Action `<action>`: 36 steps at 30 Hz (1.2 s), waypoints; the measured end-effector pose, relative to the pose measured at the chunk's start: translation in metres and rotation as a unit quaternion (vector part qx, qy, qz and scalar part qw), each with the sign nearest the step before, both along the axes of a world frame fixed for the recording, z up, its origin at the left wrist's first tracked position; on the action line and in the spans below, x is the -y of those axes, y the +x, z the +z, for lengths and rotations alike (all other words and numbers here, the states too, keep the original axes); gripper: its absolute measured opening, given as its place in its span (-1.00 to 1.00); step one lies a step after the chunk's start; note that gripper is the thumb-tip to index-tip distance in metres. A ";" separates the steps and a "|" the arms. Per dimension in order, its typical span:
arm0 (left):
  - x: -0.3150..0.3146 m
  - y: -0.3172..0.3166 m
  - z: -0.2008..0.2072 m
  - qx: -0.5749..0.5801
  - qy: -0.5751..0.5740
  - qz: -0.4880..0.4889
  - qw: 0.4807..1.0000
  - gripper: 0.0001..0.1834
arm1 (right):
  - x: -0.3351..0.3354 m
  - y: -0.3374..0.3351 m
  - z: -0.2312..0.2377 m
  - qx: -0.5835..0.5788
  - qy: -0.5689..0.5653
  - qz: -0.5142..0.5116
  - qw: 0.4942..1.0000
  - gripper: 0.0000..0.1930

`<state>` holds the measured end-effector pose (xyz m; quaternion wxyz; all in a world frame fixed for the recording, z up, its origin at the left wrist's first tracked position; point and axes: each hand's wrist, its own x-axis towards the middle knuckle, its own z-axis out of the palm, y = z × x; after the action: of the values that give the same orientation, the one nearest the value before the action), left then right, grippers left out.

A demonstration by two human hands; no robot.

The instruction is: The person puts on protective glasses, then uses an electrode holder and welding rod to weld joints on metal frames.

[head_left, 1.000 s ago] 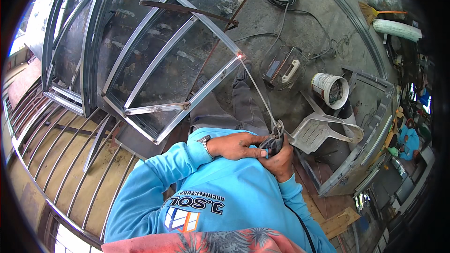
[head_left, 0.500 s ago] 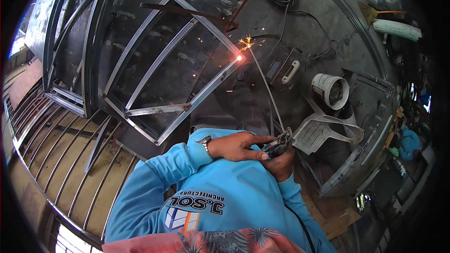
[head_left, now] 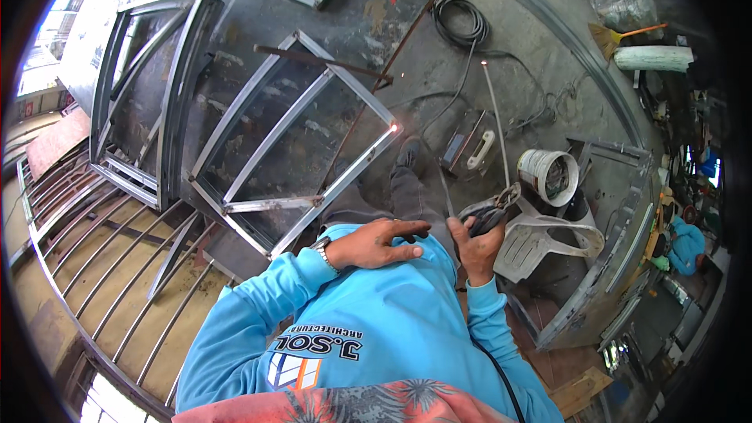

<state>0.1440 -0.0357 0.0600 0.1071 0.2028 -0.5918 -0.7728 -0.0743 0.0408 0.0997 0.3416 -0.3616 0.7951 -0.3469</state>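
My right hand [head_left: 479, 252] grips a dark welding electrode holder [head_left: 492, 208] to the right of my belly. A long thin welding rod [head_left: 498, 116] sticks up from its jaw, its tip glowing faintly, apart from the metalwork. My left hand [head_left: 377, 244] hovers before my blue top, fingers spread and holding nothing; a wristwatch [head_left: 323, 251] is on that wrist. Left of the rod lies a rectangular metal frame [head_left: 333, 192] with an inner crossbar, its right corner glowing orange. Across its far end rests a rusty flat bar [head_left: 321, 63].
Right of my hands are a white plastic chair [head_left: 523, 254] and a grimy bucket [head_left: 565, 176]. A cable coil [head_left: 460, 19] lies on the floor, with cable running toward me. Another frame [head_left: 149, 94] stands left, beyond a curved railing [head_left: 78, 251]. A broom [head_left: 611, 35] lies far right.
The sparks at the frame's corner have stopped. The rod and holder have swung right, away from the frame, with my right hand. My left hand has let go of the holder.
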 end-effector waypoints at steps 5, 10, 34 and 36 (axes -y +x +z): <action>0.023 0.023 0.018 0.019 0.020 0.016 1.000 -0.40 | 0.031 -0.039 -0.022 0.144 -0.189 -0.013 0.971 -0.64; 0.030 0.046 0.029 0.025 -0.005 0.096 0.995 -0.45 | 0.085 -0.055 -0.022 0.099 -0.180 0.054 0.977 -0.75; -0.001 0.007 0.093 0.182 -0.006 0.646 0.741 -0.55 | 0.371 -0.057 -0.209 -0.079 -0.192 0.325 0.923 -0.51; -0.003 -0.005 0.097 0.192 -0.005 0.652 0.733 -0.55 | 0.374 -0.059 -0.217 -0.077 -0.196 0.329 0.921 -0.51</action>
<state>0.1390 -0.0324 0.1565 0.4698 0.6826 -0.3265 -0.4547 -0.1332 -0.3337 -0.1177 0.2970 -0.6879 0.5714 -0.3348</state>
